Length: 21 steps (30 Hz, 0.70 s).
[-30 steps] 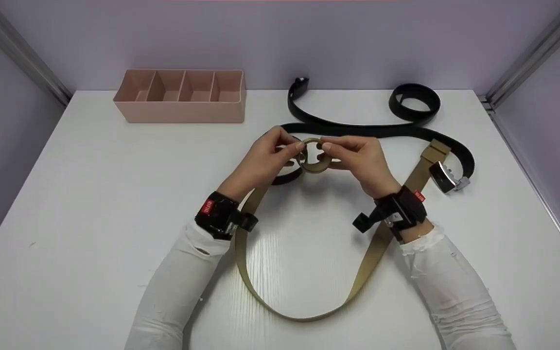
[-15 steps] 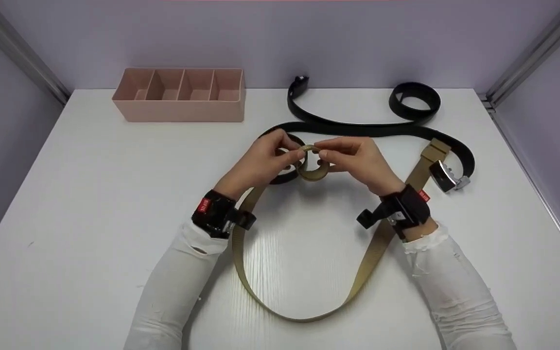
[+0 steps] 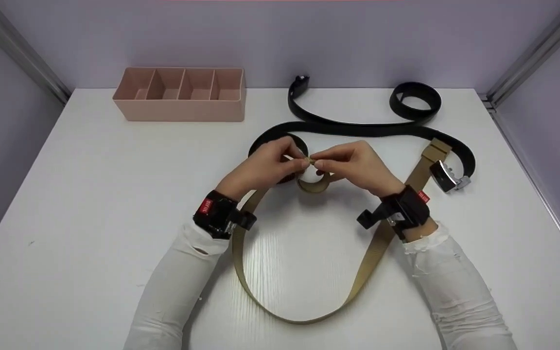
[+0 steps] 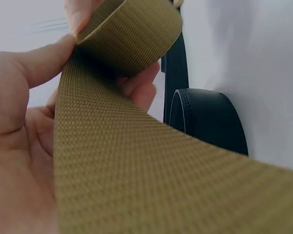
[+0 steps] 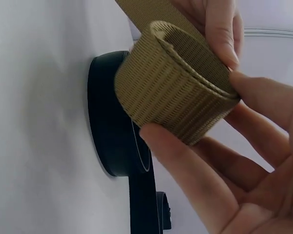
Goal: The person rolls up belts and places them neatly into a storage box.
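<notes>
The left hand [image 3: 272, 165] and the right hand [image 3: 358, 165] meet near the centre of the head frame, each pinching between thumb and fingers the rolled end of a tan webbing belt [image 3: 371, 257]. That roll [image 5: 156, 92] is a small round coil, held raised and tilted in the right wrist frame. From it the rest of the strap drops in a wide loop to the bottom centre, then climbs to a tan buckle [image 3: 436, 150] right of centre. Just beside that sits a silver-and-black buckle [image 3: 446, 177], on black strap [image 3: 348, 129] that crosses the upper middle and curls near the left hand; it seems to be two belts lying together, though their join is hard to make out. A four-compartment pink tray [image 3: 183, 111] stands at upper left on the white worktop [image 3: 90, 218].
</notes>
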Each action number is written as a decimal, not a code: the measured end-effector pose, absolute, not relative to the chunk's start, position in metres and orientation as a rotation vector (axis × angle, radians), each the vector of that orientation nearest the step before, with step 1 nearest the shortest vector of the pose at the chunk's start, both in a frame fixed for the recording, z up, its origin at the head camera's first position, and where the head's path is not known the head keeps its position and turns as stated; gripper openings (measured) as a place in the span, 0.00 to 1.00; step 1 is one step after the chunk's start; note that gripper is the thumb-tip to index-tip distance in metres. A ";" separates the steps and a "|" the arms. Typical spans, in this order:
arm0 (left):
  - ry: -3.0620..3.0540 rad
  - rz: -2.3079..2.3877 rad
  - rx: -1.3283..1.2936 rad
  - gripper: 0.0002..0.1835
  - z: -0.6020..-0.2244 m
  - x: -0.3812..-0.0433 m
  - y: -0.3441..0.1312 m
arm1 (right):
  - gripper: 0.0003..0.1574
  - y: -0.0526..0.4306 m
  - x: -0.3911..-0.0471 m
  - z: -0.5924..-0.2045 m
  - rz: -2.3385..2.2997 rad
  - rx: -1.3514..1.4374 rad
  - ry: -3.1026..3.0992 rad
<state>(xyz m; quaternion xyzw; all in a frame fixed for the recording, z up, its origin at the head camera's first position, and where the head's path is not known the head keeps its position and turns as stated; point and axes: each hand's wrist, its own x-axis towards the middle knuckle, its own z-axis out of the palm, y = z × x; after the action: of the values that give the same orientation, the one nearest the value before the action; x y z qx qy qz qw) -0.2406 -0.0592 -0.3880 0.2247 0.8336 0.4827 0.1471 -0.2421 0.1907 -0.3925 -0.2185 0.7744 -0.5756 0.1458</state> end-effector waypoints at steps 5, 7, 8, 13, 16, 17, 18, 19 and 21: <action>2.335 1.541 0.586 0.13 -0.389 -0.240 -0.058 | 0.16 0.186 -0.242 -0.397 -1.830 -0.568 2.236; 2.313 1.595 0.563 0.14 -0.389 -0.240 -0.058 | 0.16 0.184 -0.242 -0.398 -1.906 -0.530 2.228; 2.311 1.612 0.550 0.14 -0.389 -0.241 -0.057 | 0.17 0.183 -0.243 -0.399 -1.944 -0.515 2.218; 2.300 1.666 0.509 0.14 -0.389 -0.241 -0.057 | 0.18 0.181 -0.243 -0.402 -2.048 -0.471 2.207; 2.306 1.672 0.507 0.13 -0.390 -0.242 -0.056 | 0.18 0.181 -0.243 -0.402 -2.040 -0.470 2.225; 2.315 1.666 0.508 0.13 -0.390 -0.241 -0.056 | 0.18 0.181 -0.243 -0.402 -2.023 -0.475 2.234; 2.322 1.662 0.510 0.13 -0.390 -0.241 -0.056 | 0.18 0.182 -0.243 -0.402 -2.007 -0.481 2.237; 2.329 1.656 0.514 0.12 -0.390 -0.241 -0.056 | 0.19 0.183 -0.243 -0.401 -1.990 -0.487 2.236; 2.353 1.624 0.529 0.12 -0.389 -0.241 -0.057 | 0.19 0.185 -0.244 -0.400 -1.946 -0.503 2.231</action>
<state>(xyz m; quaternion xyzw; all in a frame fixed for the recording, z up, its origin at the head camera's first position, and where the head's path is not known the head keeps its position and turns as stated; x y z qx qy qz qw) -0.2409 -0.0566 -0.3890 0.1808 0.8038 0.5547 0.1168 -0.2435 0.1854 -0.3997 -0.1672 0.7413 -0.6463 0.0692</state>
